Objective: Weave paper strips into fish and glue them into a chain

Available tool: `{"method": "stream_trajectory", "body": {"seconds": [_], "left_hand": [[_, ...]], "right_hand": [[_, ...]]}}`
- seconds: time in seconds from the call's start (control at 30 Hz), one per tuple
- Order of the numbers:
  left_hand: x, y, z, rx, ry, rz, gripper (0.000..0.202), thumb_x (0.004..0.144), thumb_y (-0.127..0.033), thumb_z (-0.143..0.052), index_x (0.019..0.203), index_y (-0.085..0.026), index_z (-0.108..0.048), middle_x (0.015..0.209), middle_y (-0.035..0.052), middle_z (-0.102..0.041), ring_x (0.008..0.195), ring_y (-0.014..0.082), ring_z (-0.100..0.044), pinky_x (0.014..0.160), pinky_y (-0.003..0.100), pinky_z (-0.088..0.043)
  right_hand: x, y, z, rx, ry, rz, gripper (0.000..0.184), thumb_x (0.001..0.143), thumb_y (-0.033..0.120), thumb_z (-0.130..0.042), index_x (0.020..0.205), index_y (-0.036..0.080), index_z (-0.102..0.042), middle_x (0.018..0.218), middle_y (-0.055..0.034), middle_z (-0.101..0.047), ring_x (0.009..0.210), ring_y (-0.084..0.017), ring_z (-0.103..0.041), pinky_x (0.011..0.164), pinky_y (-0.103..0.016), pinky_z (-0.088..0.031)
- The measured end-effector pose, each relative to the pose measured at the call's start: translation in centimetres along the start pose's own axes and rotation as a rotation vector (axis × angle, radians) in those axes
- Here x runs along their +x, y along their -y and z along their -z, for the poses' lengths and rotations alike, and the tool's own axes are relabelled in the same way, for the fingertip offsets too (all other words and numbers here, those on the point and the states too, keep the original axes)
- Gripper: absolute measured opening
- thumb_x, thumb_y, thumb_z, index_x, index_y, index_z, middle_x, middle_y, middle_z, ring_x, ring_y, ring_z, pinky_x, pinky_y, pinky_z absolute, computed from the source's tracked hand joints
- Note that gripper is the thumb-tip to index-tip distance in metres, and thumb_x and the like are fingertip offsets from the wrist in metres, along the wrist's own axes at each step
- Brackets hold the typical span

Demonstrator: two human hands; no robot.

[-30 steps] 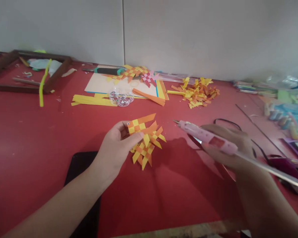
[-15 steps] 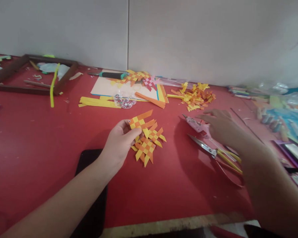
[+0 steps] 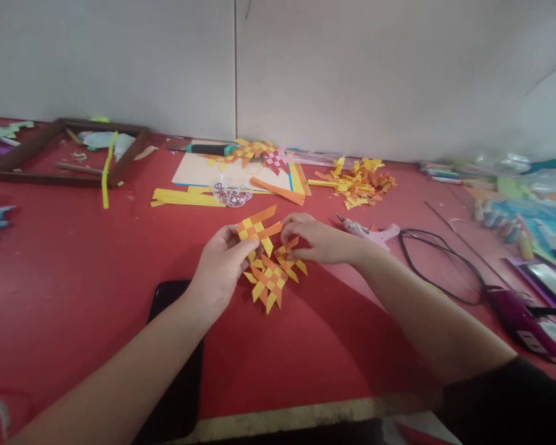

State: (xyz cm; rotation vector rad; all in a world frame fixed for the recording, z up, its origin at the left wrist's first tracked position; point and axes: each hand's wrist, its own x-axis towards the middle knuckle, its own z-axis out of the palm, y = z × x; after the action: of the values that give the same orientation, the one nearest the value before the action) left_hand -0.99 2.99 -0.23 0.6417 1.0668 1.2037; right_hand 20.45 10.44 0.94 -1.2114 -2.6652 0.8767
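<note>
Over the red table (image 3: 74, 272), my feed shows the left hand (image 3: 222, 259) pinching the upper woven paper fish (image 3: 251, 230); a hard squeeze could crease it; the lower fish (image 3: 272, 279) sits just below, and tugging might part any join; the right hand (image 3: 317, 240) curls at the right-hand fish (image 3: 285, 255), whether pinching I cannot tell; the pink glue gun (image 3: 373, 235), if hot, could burn on a careless reach.
</note>
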Motion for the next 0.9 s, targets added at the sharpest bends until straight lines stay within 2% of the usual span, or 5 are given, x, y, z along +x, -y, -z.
{"method": "stream_trajectory", "body": {"seconds": [0.17, 0.27, 0.5, 0.63, 0.9], "left_hand": [[-0.1, 0.0, -0.1, 0.003, -0.001, 0.028, 0.024, 0.071, -0.019, -0.078, 0.085, -0.018, -0.058, 0.082, -0.0021, -0.066, 0.072, 0.0111, -0.063, 0.063, 0.022, -0.049], [-0.3, -0.1, -0.3, -0.005, 0.009, 0.046, 0.023, 0.071, -0.018, -0.078, 0.084, -0.017, -0.058, 0.079, -0.002, -0.066, 0.07, 0.0112, -0.064, 0.063, 0.023, -0.051], [-0.8, 0.0, -0.5, 0.056, 0.04, 0.063, 0.028, 0.073, -0.023, -0.081, 0.093, -0.019, -0.062, 0.091, 0.0, -0.068, 0.079, 0.0164, -0.068, 0.066, 0.03, -0.058], [-0.7, 0.2, -0.6, 0.077, 0.076, 0.052, 0.026, 0.074, -0.02, -0.079, 0.094, -0.019, -0.063, 0.094, 0.0005, -0.069, 0.08, 0.0149, -0.067, 0.068, 0.028, -0.058], [-1.0, 0.3, -1.0, 0.076, 0.14, 0.107, 0.025, 0.074, -0.021, -0.079, 0.093, -0.02, -0.063, 0.089, 0.0001, -0.07, 0.079, 0.0158, -0.068, 0.073, 0.031, -0.058]], "right_hand": [[-1.8, 0.0, 1.6, 0.376, -0.04, -0.162, 0.023, 0.079, 0.037, -0.074, 0.084, 0.02, -0.059, 0.087, -0.0026, -0.068, 0.083, -0.018, -0.065, 0.078, -0.033, -0.051], [-3.3, 0.2, 1.7, 0.666, -0.155, -0.194, 0.029, 0.073, 0.039, -0.082, 0.081, 0.019, -0.061, 0.077, -0.0004, -0.069, 0.072, -0.014, -0.066, 0.069, -0.029, -0.052], [-4.0, 2.9, -3.1, 1.105, -0.493, -0.156, 0.03, 0.068, 0.035, -0.089, 0.083, 0.02, -0.068, 0.075, 0.0018, -0.067, 0.065, -0.01, -0.064, 0.063, -0.024, -0.054], [-3.9, 4.0, -5.2, 1.211, -0.643, -0.217, 0.035, 0.066, 0.03, -0.091, 0.089, 0.021, -0.066, 0.077, 0.0043, -0.065, 0.064, -0.007, -0.063, 0.063, -0.02, -0.054], [-4.0, 3.9, -6.0, 1.186, -0.699, -0.218, 0.045, 0.069, 0.033, -0.088, 0.104, 0.024, -0.06, 0.082, 0.0043, -0.065, 0.063, -0.007, -0.063, 0.058, -0.019, -0.053]]}}
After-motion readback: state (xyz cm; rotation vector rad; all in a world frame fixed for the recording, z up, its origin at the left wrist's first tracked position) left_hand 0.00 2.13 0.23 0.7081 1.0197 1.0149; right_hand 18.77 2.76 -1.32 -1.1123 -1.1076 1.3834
